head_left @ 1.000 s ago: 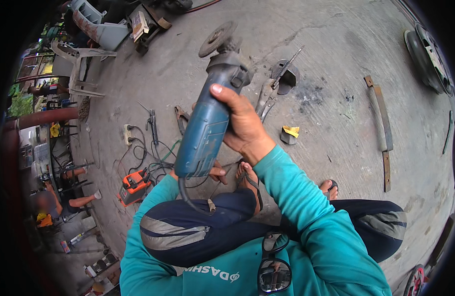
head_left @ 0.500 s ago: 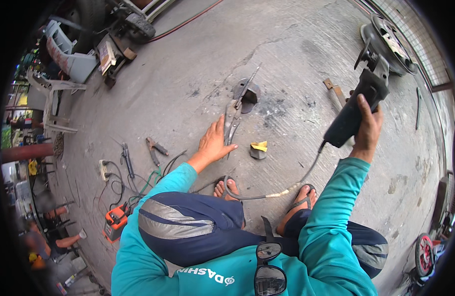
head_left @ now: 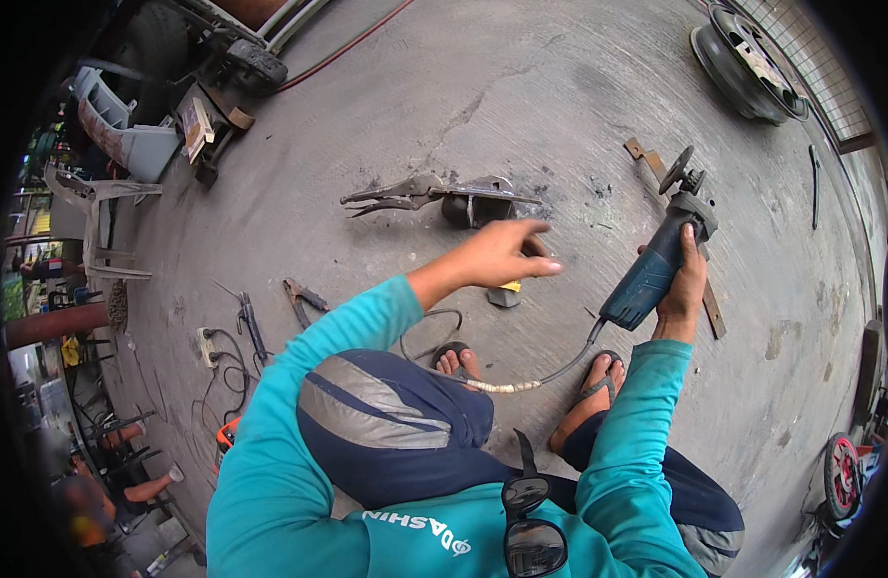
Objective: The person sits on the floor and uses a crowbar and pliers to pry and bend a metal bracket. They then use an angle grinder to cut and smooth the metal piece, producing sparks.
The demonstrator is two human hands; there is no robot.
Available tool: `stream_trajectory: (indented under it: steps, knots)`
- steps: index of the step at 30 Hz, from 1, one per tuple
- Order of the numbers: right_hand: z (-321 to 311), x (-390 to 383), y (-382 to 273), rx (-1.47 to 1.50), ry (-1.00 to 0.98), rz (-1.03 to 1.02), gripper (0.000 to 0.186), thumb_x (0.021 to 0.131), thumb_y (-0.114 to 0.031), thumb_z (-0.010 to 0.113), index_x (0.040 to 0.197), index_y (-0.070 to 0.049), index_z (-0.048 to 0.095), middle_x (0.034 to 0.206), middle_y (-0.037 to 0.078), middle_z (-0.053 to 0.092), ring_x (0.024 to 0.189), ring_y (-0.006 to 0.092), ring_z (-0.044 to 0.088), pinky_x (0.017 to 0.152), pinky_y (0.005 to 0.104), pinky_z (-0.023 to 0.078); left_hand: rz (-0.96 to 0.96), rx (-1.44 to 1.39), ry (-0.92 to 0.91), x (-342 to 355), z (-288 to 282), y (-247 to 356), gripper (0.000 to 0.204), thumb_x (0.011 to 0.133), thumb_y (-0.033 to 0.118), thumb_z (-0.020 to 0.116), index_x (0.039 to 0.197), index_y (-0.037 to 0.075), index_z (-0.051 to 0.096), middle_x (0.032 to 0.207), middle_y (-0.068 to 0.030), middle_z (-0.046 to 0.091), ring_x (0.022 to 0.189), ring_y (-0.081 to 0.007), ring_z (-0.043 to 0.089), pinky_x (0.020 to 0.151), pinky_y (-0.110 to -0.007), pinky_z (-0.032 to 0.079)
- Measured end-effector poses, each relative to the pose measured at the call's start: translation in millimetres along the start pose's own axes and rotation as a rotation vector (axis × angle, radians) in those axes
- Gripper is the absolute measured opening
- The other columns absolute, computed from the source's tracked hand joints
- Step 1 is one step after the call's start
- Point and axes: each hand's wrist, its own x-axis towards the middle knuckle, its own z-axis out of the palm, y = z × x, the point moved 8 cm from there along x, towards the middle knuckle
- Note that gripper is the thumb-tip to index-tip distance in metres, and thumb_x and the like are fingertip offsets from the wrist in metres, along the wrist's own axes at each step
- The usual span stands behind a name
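My right hand (head_left: 682, 286) grips the blue body of an angle grinder (head_left: 658, 258) held over the concrete floor, its disc (head_left: 677, 170) pointing away from me. The grinder's cord (head_left: 531, 378) runs back between my sandalled feet. My left hand (head_left: 499, 255) hovers with spread fingers and holds nothing, just above a small yellow and grey piece (head_left: 506, 292) on the floor. Beyond it lie locking pliers (head_left: 394, 196) clamped to a dark metal part (head_left: 479, 199).
A wheel rim (head_left: 747, 61) lies at the far right. A flat metal strip (head_left: 677, 227) runs past the grinder. Pliers (head_left: 302, 299), a power strip (head_left: 209, 346) with cables and an orange tool (head_left: 224, 435) lie on the left. Chairs and clutter stand at the far left.
My left hand has lifted off the floor and now hovers open above the small piece. My right hand has brought the grinder lower and nearer to me.
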Motion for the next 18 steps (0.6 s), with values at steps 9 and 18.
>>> stream_trajectory:
  steps: [9, 18]
  knots:
    - [54.6, -26.8, 51.0, -0.208, -0.044, -0.158, 0.053, 0.101, -0.050, 0.066, 0.112, 0.001, 0.062, 0.087, 0.013, 0.068, 0.069, 0.0235, 0.071, 0.061, 0.0349, 0.060, 0.187, -0.267, -0.257, 20.4, 85.5, 22.4, 0.054, 0.066, 0.024, 0.093, 0.106, -0.002, 0.068, 0.096, -0.0164, 0.075, 0.090, -0.0304, 0.073, 0.081, -0.040, 0.057]
    - [78.8, -25.9, 68.8, 0.451, -0.336, 0.233, 0.073, 0.098, -0.060, 0.064, 0.139, -0.001, 0.053, 0.108, 0.020, 0.070, 0.095, 0.0360, 0.074, 0.080, 0.0442, 0.064, 0.179, -0.417, -0.305, 26.6, 72.7, 11.9, 0.051, 0.072, 0.036, 0.091, 0.100, -0.002, 0.071, 0.090, -0.0171, 0.075, 0.085, -0.0299, 0.074, 0.078, -0.040, 0.057]
